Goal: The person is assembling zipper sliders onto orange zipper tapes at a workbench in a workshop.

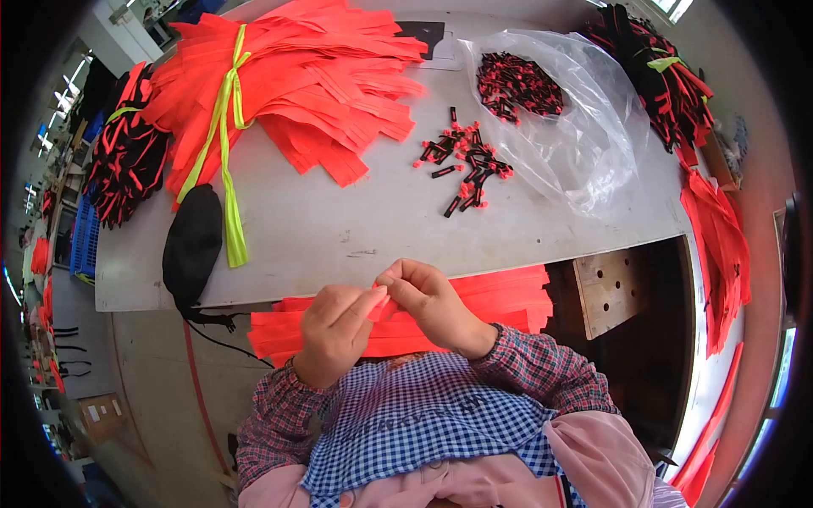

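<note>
Above my lap, at the table's near edge, my hands meet with fingertips pinched together. My left hand [337, 328] and my right hand [434, 306] both close on the end of a coral-red fabric strip [378, 310]. Fingers hide most of that end, and I cannot make out whether a small part is pinched there too. Below and behind my hands, a stack of coral-red strips [508, 300] lies across my lap. On the table beyond, a loose heap of small black pull tabs [481, 162] with coral-red ends is spread out.
A big bundle of coral-red strips [313, 93], tied with yellow-green ribbon [227, 102], covers the table's [339, 241] far left. Beside it lies a black pouch [193, 241]. A clear plastic bag [584, 161] with more tabs sits far right. Black-and-red bundles [127, 161] stand at both sides.
</note>
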### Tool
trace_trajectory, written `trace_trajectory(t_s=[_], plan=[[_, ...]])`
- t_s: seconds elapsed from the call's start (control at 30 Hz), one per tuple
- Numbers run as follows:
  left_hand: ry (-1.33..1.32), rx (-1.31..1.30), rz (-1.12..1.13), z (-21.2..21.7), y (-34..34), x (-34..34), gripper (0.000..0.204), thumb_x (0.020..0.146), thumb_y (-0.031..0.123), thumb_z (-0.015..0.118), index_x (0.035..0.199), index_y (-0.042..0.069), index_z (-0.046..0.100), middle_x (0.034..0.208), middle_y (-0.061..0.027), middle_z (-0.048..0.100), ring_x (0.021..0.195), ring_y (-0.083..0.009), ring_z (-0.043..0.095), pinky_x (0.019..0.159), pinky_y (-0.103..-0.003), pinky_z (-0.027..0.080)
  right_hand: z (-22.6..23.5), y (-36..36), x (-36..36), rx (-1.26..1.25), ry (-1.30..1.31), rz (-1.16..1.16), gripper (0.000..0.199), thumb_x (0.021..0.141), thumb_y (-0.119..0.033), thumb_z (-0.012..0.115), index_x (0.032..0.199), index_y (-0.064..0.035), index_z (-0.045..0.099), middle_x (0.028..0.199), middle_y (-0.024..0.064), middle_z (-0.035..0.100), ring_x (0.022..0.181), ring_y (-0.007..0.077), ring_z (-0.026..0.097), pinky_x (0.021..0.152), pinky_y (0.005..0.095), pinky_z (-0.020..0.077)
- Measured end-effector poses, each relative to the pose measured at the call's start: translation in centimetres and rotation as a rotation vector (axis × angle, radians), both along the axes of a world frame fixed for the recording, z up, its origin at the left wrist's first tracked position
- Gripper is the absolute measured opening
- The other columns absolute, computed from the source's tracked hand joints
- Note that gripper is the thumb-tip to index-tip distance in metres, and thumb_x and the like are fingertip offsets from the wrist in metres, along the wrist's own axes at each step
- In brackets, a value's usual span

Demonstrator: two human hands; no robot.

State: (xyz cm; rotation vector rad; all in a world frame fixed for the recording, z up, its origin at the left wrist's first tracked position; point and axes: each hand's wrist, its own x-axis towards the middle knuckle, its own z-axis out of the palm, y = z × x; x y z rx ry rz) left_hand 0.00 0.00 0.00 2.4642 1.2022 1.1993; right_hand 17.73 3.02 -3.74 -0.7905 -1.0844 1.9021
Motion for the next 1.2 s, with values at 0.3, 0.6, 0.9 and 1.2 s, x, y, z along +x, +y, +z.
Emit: trace_trajectory(t_s=[0.3, 0.6, 0.9, 1.2], plan=[[-0.167, -0.333, 0.141, 0.2, 0.1, -0.3, 0.025, 0.081, -0.007, 0.069, 0.104, 0.004, 0.071, 0.094, -0.0089, 0.063, 0.081, -0.0212, 0.063, 0.067, -0.031, 0.052, -3.0, 5.1, 3.0, 0.177, -0.373, -0.032, 0.022, 0.102, -0.021, 0.058, 0.104, 0.0001, 0.065, 0.085, 0.0012, 0.067, 0.078, 0.0081, 0.062, 0.071, 0.0265, 0.0512], [-0.341, -0.404, 0.251, 1.7, 0.2, -0.2, 0.013, 0.088, 0.001, 0.07, 0.101, -0.002, 0.069, 0.095, -0.0073, 0.062, 0.088, -0.0174, 0.06, 0.079, -0.028, 0.048, -7.9, 13.0, 10.4, 0.605, -1.452, -0.471, 0.033, 0.09, -0.029, 0.066, 0.081, 0.0027, 0.062, 0.077, 0.0222, 0.067, 0.078, 0.0406, 0.066, 0.069, 0.0484, 0.0523], [-0.295, -0.342, 0.248, 1.3, 0.7, 0.0, 0.014, 0.088, 0.002, 0.071, 0.103, 0.0, 0.07, 0.095, -0.0083, 0.063, 0.084, -0.0181, 0.062, 0.072, -0.029, 0.051, -4.2, 11.7, 10.1, 0.436, -1.027, -0.33, 0.024, 0.089, -0.021, 0.07, 0.092, 0.0017, 0.063, 0.08, 0.0139, 0.069, 0.073, 0.0254, 0.068, 0.068, 0.0352, 0.0534], [-0.324, -0.344, 0.11, 2.2, 0.9, 2.2, 0.02, 0.087, -0.002, 0.07, 0.107, 0.001, 0.069, 0.097, -0.0096, 0.064, 0.083, -0.0191, 0.065, 0.07, -0.028, 0.053, 5.7, 1.6, 4.8, 0.68, -0.405, -0.214, 0.017, 0.084, -0.004, 0.074, 0.098, -0.0009, 0.065, 0.092, 0.0073, 0.067, 0.082, 0.0168, 0.066, 0.071, 0.0284, 0.0543]])
